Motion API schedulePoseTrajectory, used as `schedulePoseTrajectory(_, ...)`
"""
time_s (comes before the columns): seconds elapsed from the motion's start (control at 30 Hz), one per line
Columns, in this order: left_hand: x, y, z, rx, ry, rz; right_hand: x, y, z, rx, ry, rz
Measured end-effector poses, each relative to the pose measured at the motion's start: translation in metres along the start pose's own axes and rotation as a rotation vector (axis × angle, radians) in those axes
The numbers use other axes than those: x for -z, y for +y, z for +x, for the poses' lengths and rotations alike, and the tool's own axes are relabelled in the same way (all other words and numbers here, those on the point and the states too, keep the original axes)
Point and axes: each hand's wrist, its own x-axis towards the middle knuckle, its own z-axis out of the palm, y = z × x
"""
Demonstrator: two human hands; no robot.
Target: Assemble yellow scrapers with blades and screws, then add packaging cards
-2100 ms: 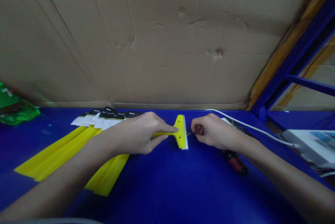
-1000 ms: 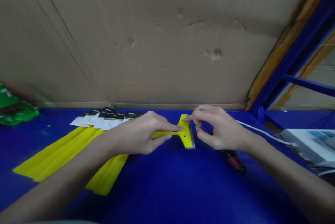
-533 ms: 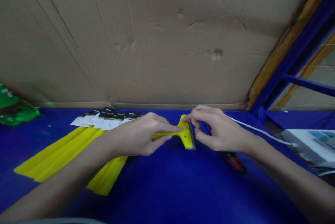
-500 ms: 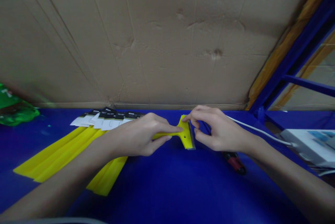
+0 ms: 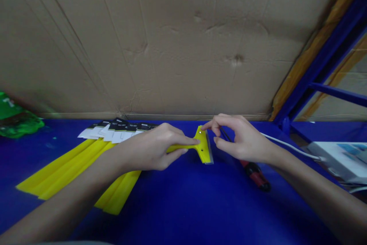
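My left hand (image 5: 162, 147) is closed around the handle of a yellow scraper (image 5: 204, 148), its index finger stretched along the neck. The scraper points right, with a metal blade along its far-right edge. Its head has two small holes; the upper one looks filled with something bright, perhaps a screw, while the lower is dark. My right hand (image 5: 239, 136) has its index fingertip at the upper end of the scraper head. Its thumb is apart from that finger, and nothing shows between them. Partly under the right hand lies a red and black screwdriver (image 5: 256, 176).
Yellow sleeves (image 5: 69, 164) with black and white cards (image 5: 114, 130) lie fanned out left on the blue table (image 5: 183, 206). A green plastic bag (image 5: 20, 119) sits far left. A white box (image 5: 341, 157) with a cable stands right. Cardboard (image 5: 172, 46) rises behind.
My right hand has shifted slightly right and up, its index finger drawn back from the scraper's upper hole, which is now visible. More of the screwdriver shows. The left hand stays in place.
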Motion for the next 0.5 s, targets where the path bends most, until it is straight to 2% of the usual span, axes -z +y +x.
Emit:
schedulePoseTrajectory(0.23,0.000,0.001,0.000,-0.009,0.026,-0.033,-0.004,-0.003,-0.001,0.074,-0.062,-0.095)
schedulePoseTrajectory(0.4,0.001,-0.001,0.000,-0.013,0.015,-0.019,0.001,0.000,0.000,0.063,0.005,-0.076)
schedulePoseTrajectory(0.5,0.004,-0.004,-0.001,0.019,-0.001,0.031,0.000,0.008,0.000,-0.024,0.090,-0.134)
